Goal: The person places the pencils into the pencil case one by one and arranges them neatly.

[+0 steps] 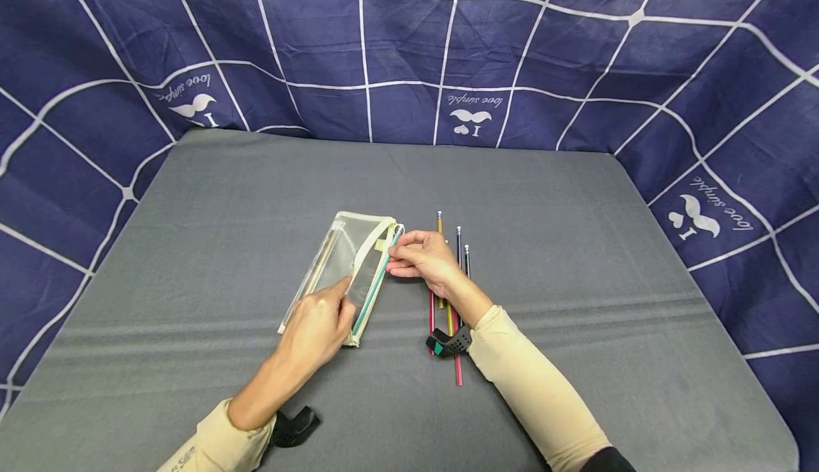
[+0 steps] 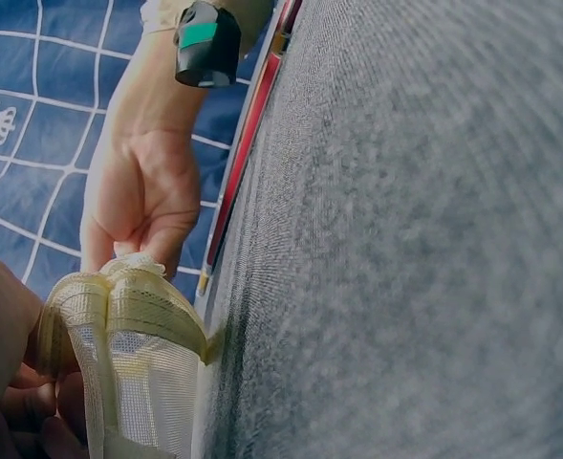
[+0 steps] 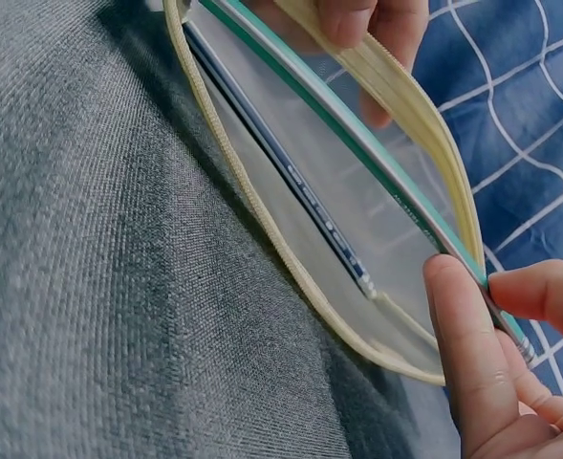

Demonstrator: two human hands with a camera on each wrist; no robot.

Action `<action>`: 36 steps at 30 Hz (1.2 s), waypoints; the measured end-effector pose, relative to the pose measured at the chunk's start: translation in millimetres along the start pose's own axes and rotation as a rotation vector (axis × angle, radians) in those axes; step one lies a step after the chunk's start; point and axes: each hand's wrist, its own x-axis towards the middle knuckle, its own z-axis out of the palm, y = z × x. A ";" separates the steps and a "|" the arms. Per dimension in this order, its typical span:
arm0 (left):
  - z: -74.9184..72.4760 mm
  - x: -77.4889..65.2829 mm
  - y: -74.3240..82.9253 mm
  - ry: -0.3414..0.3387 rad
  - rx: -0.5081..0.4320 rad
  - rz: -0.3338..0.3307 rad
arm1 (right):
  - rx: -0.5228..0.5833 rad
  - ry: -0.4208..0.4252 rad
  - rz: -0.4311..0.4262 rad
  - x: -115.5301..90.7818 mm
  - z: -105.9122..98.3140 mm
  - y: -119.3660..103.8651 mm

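A translucent mesh pencil case (image 1: 348, 244) with cream zipper edging lies on the grey table, its zipper side gaping. My left hand (image 1: 318, 323) holds the case at the zipper edge, index finger extended along the opening. With thumb and fingers, my right hand (image 1: 425, 262) pinches a green pencil (image 3: 357, 147) near its metal-capped end. That pencil slants along the opening, its far end at the case's corner. Inside the case lies a dark blue pencil (image 3: 295, 177). The left wrist view shows the case's cream end, with part of my left hand behind it.
Several loose pencils lie beside and under my right forearm, among them a dark pencil (image 1: 458, 241) and a red pencil (image 1: 458, 372). A blue cloth (image 1: 409, 45) with white lines surrounds the table's far and side edges. Each wrist wears a black strap.
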 end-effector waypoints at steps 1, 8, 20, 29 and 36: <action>-0.1 0.0 0.0 -0.001 0.000 -0.001 | -0.003 0.000 0.004 0.4 0.5 0.1; -0.6 -0.1 0.1 -0.010 0.000 -0.007 | -0.009 -0.006 0.054 5.5 2.5 4.9; -1.2 1.3 1.9 -0.012 -0.002 -0.001 | -0.025 -0.074 0.053 4.2 10.4 8.4; -1.9 0.9 0.9 -0.007 -0.005 0.000 | -0.048 -0.083 0.036 -0.5 11.1 4.4; -2.3 0.3 0.7 -0.004 -0.010 0.000 | -0.063 -0.083 0.029 -3.6 10.1 2.4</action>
